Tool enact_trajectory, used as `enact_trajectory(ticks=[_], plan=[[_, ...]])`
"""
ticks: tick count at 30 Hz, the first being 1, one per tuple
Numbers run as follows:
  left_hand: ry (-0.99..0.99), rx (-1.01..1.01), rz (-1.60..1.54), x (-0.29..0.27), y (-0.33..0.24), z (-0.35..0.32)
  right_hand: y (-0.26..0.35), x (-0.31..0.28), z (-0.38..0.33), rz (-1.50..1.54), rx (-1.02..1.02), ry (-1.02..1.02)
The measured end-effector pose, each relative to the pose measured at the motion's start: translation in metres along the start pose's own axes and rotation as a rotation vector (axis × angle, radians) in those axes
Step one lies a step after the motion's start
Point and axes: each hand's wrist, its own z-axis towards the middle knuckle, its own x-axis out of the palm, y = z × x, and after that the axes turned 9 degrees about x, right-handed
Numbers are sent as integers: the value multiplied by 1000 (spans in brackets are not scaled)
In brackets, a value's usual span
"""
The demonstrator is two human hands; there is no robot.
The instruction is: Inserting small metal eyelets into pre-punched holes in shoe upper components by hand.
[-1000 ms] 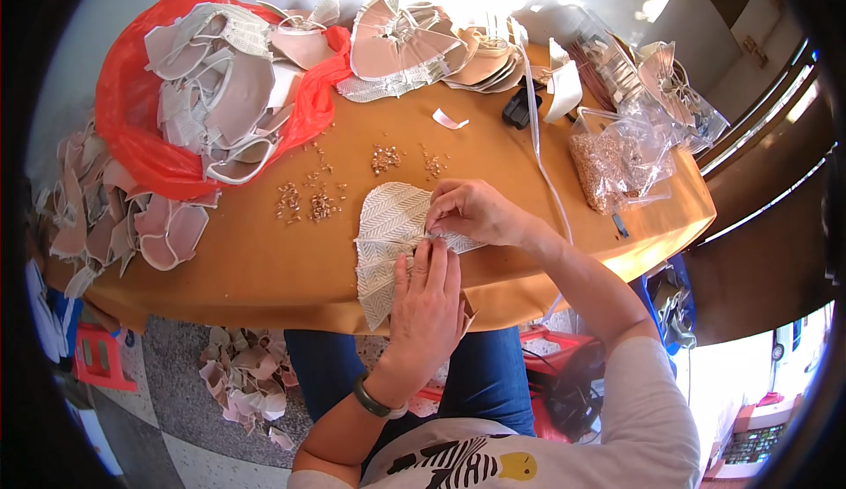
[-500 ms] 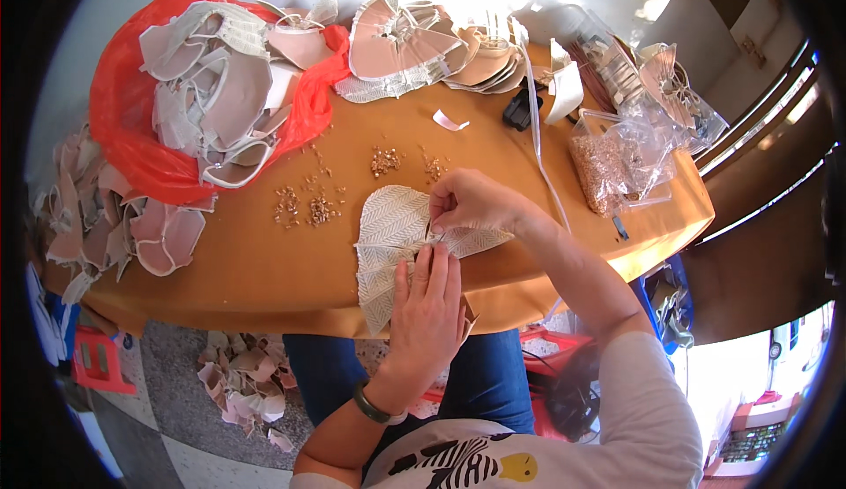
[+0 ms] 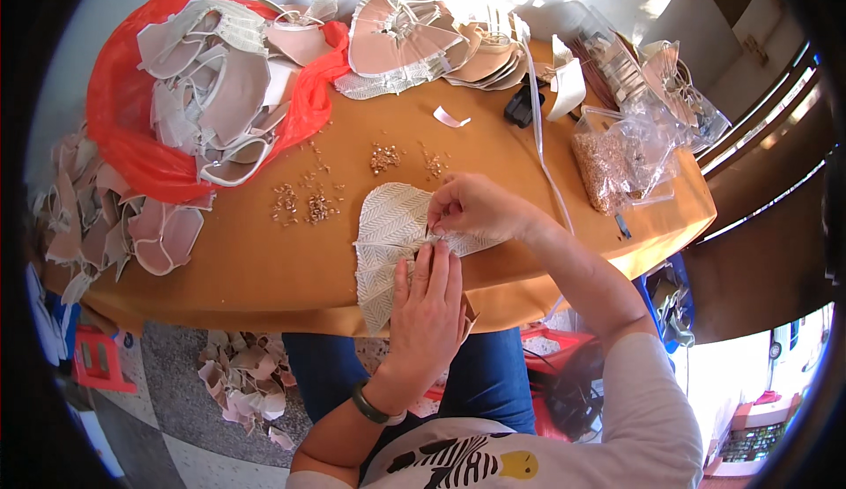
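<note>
A pale, herringbone-patterned fabric piece, looking like a shoe upper, lies near the table's front edge. My left hand rests flat on it, fingers stretched and fingertips close to the middle. Just above those fingertips, my right hand pinches with thumb and forefinger at the middle of the piece. What sits in that pinch is too small to make out. Beyond the piece are small heaps of shiny gold-coloured bits, with more bits to the left.
A red plastic bag full of similar pieces stands at the back left. Stacked pieces line the back edge. At the right lie a clear bag of gold bits, a black object and a white cord. Loose pieces fill the left end.
My right hand has shifted slightly, still pinching at the middle of the fabric piece. My left hand stays in place on the fabric.
</note>
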Motion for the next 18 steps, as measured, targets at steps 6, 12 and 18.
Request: enact_trajectory(ticks=[6, 12, 18], plan=[[5, -13, 19, 0, -1, -1, 13, 0, -6, 12, 21, 2], [12, 2, 17, 1, 0, -2, -2, 13, -5, 34, -105, -110], [5, -3, 21, 0, -1, -2, -2, 5, -4, 109, -77, -10]])
